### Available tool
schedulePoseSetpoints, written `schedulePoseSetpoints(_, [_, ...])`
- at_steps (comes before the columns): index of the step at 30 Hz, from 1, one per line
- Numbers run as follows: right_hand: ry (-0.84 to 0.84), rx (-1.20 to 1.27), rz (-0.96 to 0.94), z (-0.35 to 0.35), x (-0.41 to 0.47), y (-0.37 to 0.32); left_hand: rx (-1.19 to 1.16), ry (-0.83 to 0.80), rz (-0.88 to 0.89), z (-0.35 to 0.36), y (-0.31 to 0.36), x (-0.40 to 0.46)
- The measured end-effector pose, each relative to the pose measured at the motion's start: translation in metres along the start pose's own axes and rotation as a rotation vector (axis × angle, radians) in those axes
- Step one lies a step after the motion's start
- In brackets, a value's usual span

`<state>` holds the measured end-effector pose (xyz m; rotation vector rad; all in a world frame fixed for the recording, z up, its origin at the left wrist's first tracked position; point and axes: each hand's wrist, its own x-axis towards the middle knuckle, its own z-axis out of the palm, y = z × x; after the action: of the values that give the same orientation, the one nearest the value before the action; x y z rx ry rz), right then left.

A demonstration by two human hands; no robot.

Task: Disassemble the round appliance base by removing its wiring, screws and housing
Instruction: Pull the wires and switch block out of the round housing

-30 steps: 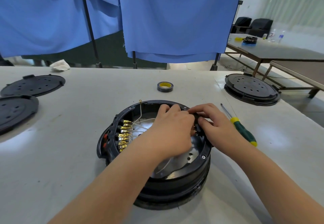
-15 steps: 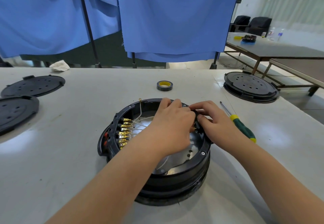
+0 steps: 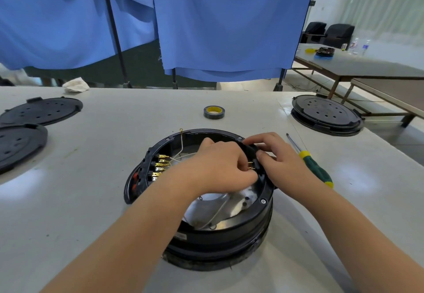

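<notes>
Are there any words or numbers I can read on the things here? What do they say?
None can be read.
White sticker on the round black base: too small and blurred.
Tape roll: yellow core, no legible print.
Bottles on the far table: labels too small.

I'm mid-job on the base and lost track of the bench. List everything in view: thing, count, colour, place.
Round appliance base: 1, black, table centre, open.
Spade terminals: one row, brass, inside left wall.
White wires: count unclear, inside base.
Screwdriver: 1, green and yellow handle, right of base.
Tape roll: 1, black with yellow core, behind base.
Round covers: 2, black, far left.
Second base: 1, black, far right.
Rag: 1, white, back left edge.
Table: 1, grey.
Left hand: inside base at right wall.
Right hand: on right rim.
</notes>
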<state>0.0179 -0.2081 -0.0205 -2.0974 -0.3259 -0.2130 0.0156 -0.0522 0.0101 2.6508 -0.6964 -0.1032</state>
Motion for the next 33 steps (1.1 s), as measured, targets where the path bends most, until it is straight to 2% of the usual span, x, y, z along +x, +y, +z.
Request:
schedulePoseSetpoints(3, [0.003, 0.010, -0.001, 0.0003, -0.0002, 0.0003, -0.109, 0.031, -0.034, -0.0044, -0.0074, 0.0011])
schedulePoseSetpoints(9, [-0.003, 0.005, -0.001, 0.0004, -0.0002, 0.0020, -0.137, 0.185, -0.005, -0.0026, -0.0127, 0.0046])
schedulePoseSetpoints(15, [-0.001, 0.004, -0.007, 0.0008, 0.0007, 0.0033, -0.076, 0.123, 0.021, -0.0004, -0.0088, 0.0017])
schedulePoseSetpoints(28, [0.009, 0.026, -0.017, 0.0015, 0.0016, 0.0053, 0.194, 0.194, 0.127, 0.0031, -0.0102, 0.0061])
schedulePoseSetpoints(33, [0.009, 0.031, -0.019, 0.0016, 0.0016, 0.0063, 0.153, 0.177, 0.075, 0.0030, -0.0093, 0.0078])
